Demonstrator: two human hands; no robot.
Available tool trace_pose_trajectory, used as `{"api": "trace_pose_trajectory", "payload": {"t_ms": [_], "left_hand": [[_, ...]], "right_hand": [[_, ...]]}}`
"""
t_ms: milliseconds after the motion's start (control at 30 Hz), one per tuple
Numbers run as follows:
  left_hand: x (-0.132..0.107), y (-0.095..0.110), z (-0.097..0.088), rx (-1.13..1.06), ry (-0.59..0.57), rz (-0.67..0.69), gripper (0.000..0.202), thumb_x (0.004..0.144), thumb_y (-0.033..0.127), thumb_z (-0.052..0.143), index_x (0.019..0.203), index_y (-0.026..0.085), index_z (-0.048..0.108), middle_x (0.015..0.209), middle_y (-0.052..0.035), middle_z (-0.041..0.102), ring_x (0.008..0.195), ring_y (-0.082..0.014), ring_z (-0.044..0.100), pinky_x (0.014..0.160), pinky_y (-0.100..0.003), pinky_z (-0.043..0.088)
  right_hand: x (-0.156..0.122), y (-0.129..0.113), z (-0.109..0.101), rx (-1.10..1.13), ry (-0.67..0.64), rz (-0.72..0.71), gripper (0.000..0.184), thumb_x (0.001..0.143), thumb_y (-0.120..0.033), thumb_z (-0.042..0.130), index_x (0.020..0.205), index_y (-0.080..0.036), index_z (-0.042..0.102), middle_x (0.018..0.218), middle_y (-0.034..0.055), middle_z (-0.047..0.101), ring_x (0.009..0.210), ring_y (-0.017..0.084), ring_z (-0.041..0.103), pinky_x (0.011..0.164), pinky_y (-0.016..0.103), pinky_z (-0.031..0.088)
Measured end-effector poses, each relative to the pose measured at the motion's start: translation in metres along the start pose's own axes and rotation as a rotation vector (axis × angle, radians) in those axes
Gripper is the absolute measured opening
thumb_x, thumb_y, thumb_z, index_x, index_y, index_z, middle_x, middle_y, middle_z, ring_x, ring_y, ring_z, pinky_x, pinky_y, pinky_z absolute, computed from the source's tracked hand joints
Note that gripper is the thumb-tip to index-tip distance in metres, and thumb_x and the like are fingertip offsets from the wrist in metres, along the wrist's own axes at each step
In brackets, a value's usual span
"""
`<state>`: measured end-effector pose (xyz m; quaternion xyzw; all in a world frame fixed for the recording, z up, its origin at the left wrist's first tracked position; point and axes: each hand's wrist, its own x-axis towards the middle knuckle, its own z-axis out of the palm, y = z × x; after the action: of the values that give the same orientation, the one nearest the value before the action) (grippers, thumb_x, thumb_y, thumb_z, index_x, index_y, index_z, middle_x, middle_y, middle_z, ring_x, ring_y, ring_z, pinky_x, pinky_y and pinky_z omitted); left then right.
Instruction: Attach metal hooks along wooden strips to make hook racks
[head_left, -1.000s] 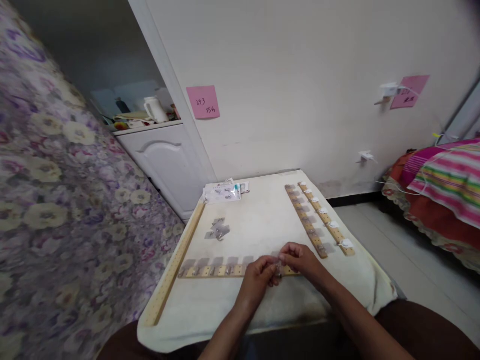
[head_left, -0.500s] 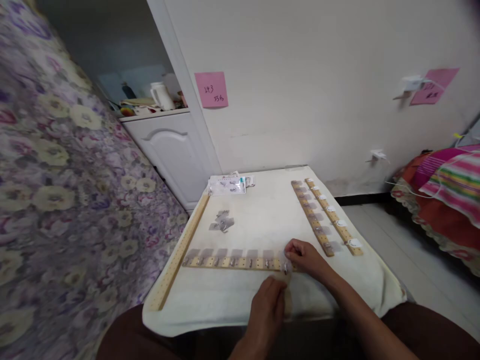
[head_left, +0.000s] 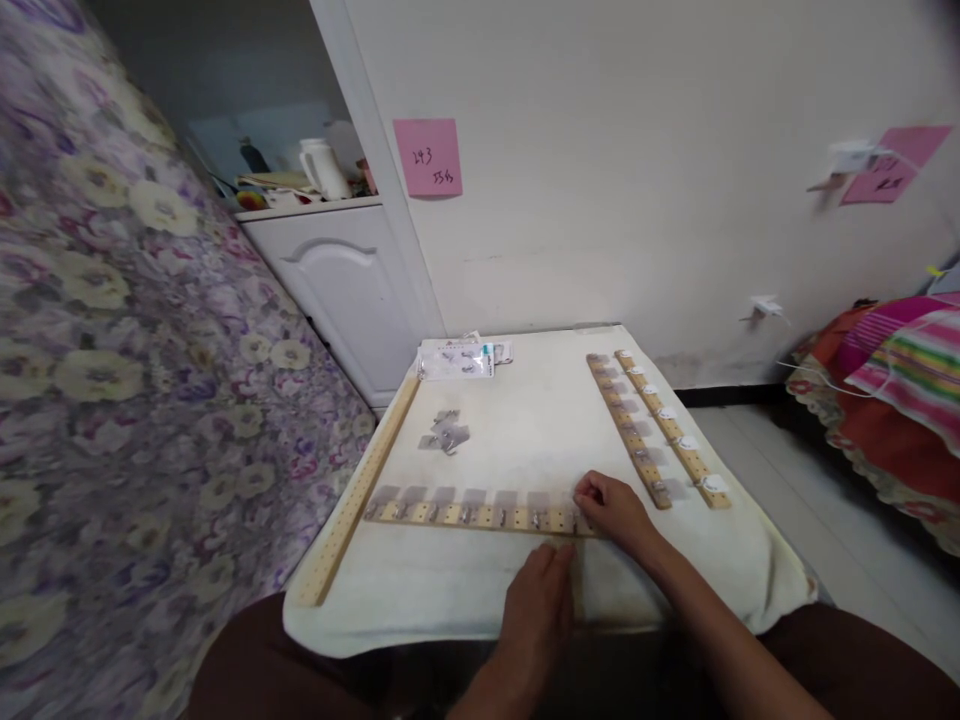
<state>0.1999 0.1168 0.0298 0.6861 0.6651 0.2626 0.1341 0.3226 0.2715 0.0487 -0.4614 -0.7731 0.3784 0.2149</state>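
In front of me a light wooden strip (head_left: 448, 514) with small holes lies crosswise on the cloth-covered table. Along it sits a row of clear square pieces (head_left: 505, 500), each with a small metal hook-like part. My right hand (head_left: 616, 512) pinches at the upper edge of the rightmost clear piece (head_left: 576, 522), near the strip's right end. Below that piece, my left hand (head_left: 538, 598) is closed with its fingertips by the strip's front edge; what they grip, if anything, is hidden. A small pile of similar clear pieces (head_left: 448, 434) lies at centre left.
A bare wooden strip (head_left: 360, 495) runs along the table's left edge. On the right lie a strip with clear pieces (head_left: 628, 430) and a strip with white pieces (head_left: 671, 430). Plastic packets (head_left: 456, 361) lie at the back, before the wall. A floral curtain (head_left: 112, 400) hangs at left.
The rightmost clear piece has moved slightly up, more in line with the row on the strip. My left fingertips have shifted down from it; my right hand stays close to it.
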Motion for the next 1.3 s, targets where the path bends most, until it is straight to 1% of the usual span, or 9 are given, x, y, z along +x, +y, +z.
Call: {"api": "trace_pose_trajectory", "payload": {"t_ms": [133,333,467,600,800,933,1033,1233,1300], "left_hand": [[0.002,0.002,0.001,0.071,-0.05,-0.021,0.047,0.086,0.014,0.033,0.132,0.019,0.042,0.101,-0.0114,0.059,0.09,-0.0232,0.054,0.078,-0.037,0.048],[0.005,0.005,0.002,0.153,-0.107,-0.059,0.053,0.082,0.011,0.036,0.133,0.022,0.042,0.102,-0.01,0.059,0.092,-0.023,0.053,0.08,-0.036,0.046],[0.005,0.007,0.0,0.16,-0.107,-0.05,0.055,0.081,0.011,0.039,0.134,0.022,0.04,0.105,-0.01,0.059,0.094,-0.0227,0.053,0.081,-0.035,0.046],[0.005,0.007,0.0,0.162,-0.102,-0.041,0.053,0.082,0.012,0.037,0.133,0.023,0.041,0.103,-0.0101,0.059,0.092,-0.0235,0.053,0.079,-0.036,0.046],[0.007,0.007,0.001,0.196,-0.143,-0.048,0.052,0.082,0.011,0.036,0.133,0.016,0.042,0.105,-0.0128,0.058,0.093,-0.0253,0.052,0.082,-0.039,0.044],[0.008,0.009,0.0,0.207,-0.145,-0.063,0.053,0.08,0.01,0.039,0.132,0.02,0.042,0.104,-0.0106,0.058,0.093,-0.024,0.051,0.082,-0.037,0.043],[0.007,0.009,0.0,0.211,-0.135,-0.059,0.054,0.081,0.009,0.038,0.133,0.02,0.041,0.104,-0.0106,0.059,0.092,-0.0239,0.051,0.082,-0.038,0.043],[0.007,0.008,0.002,0.248,-0.155,-0.039,0.053,0.082,0.01,0.038,0.135,0.015,0.038,0.103,-0.0121,0.058,0.091,-0.0242,0.051,0.08,-0.038,0.044],[0.007,0.008,0.002,0.277,-0.158,-0.036,0.054,0.083,0.01,0.038,0.136,0.015,0.037,0.103,-0.0114,0.058,0.091,-0.0236,0.051,0.08,-0.037,0.044]], "right_hand": [[0.002,0.002,0.001,0.006,0.002,0.026,0.009,0.073,-0.027,0.053,0.07,-0.021,0.058,0.065,-0.0008,0.062,0.063,0.014,0.055,0.06,0.024,0.037],[0.005,0.007,0.003,0.016,-0.03,0.019,0.009,0.074,-0.026,0.052,0.071,-0.021,0.06,0.065,-0.001,0.062,0.063,0.014,0.055,0.059,0.024,0.037],[0.006,0.009,0.002,0.019,-0.04,0.013,0.009,0.072,-0.025,0.053,0.071,-0.02,0.061,0.066,-0.0008,0.063,0.063,0.014,0.055,0.059,0.024,0.037],[0.006,0.011,0.002,0.027,-0.05,0.011,0.01,0.072,-0.025,0.053,0.072,-0.02,0.062,0.066,-0.0007,0.063,0.063,0.014,0.055,0.059,0.024,0.037],[0.007,0.013,0.003,0.026,-0.048,0.001,0.009,0.073,-0.025,0.054,0.073,-0.019,0.061,0.066,-0.0001,0.063,0.063,0.014,0.054,0.058,0.023,0.035],[0.007,0.013,0.002,0.024,-0.048,0.003,0.01,0.073,-0.024,0.053,0.073,-0.019,0.062,0.066,-0.0005,0.063,0.062,0.013,0.054,0.057,0.023,0.034],[0.007,0.013,0.002,0.017,-0.048,0.007,0.01,0.074,-0.025,0.053,0.075,-0.02,0.062,0.066,-0.0005,0.062,0.063,0.014,0.054,0.058,0.023,0.034],[0.006,0.011,0.002,0.012,-0.036,0.008,0.011,0.074,-0.025,0.053,0.075,-0.02,0.062,0.068,0.0,0.063,0.065,0.014,0.055,0.059,0.024,0.035],[0.006,0.011,0.002,0.004,-0.038,0.011,0.011,0.074,-0.025,0.053,0.075,-0.02,0.062,0.068,0.0,0.064,0.064,0.014,0.056,0.059,0.024,0.035]]}}
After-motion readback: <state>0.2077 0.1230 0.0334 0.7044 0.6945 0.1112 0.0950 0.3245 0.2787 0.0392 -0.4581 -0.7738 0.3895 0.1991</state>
